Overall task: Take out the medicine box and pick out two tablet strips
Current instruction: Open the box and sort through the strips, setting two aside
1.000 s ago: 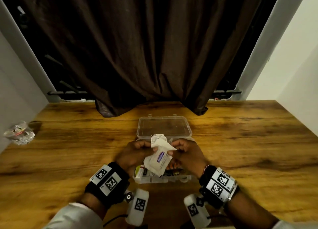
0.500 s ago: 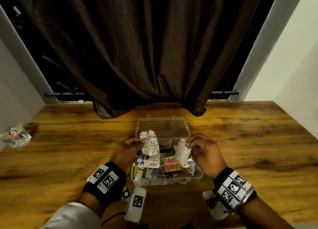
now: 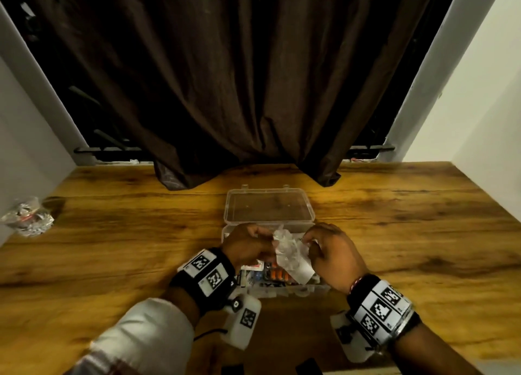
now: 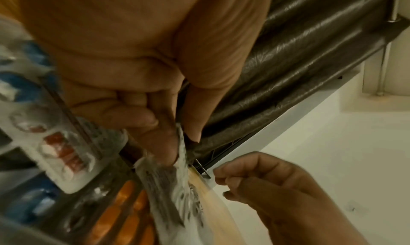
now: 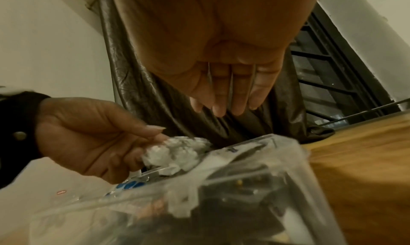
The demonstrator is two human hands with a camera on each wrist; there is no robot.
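The clear medicine box [image 3: 318,288] stands open on the wooden table, its lid [image 3: 269,205] laid flat behind it. Above the box, a crumpled silver foil strip [image 3: 290,252] hangs between both hands. My left hand [image 3: 266,235] pinches its top edge between thumb and fingers [image 4: 168,143]. My right hand [image 3: 310,241] has curled fingers at the strip's white right corner [image 4: 212,176]. In the right wrist view the foil [image 5: 177,152] bunches in the left hand. Inside the box lie an orange tablet strip [image 3: 277,274], a red and white capsule strip [image 4: 64,152] and blue ones.
A dark brown curtain [image 3: 239,93] hangs to the table's far edge, just behind the lid. A crumpled clear wrapper [image 3: 28,217] lies at the far left of the table [image 3: 408,233]. White walls close in both sides.
The left hand has dropped the clear round-blister strip it held up and now pinches the foil strip. The right hand has moved in toward the left, so both hands meet over the box.
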